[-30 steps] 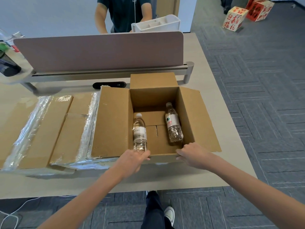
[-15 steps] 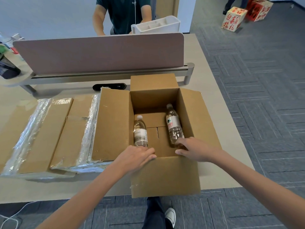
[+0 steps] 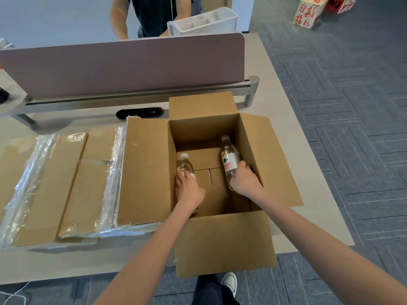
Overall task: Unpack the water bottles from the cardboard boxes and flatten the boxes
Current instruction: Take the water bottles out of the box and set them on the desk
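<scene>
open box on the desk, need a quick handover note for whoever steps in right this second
Left hand lies over the left bottle inside the open box; a closed grip cannot be confirmed.
Right hand grips the right bottle, tilted near the box's right wall.
Done: flattened cardboard with plastic wrap lies to the box's left on the table.
Left: lift both bottles out, then flatten this box.
</scene>
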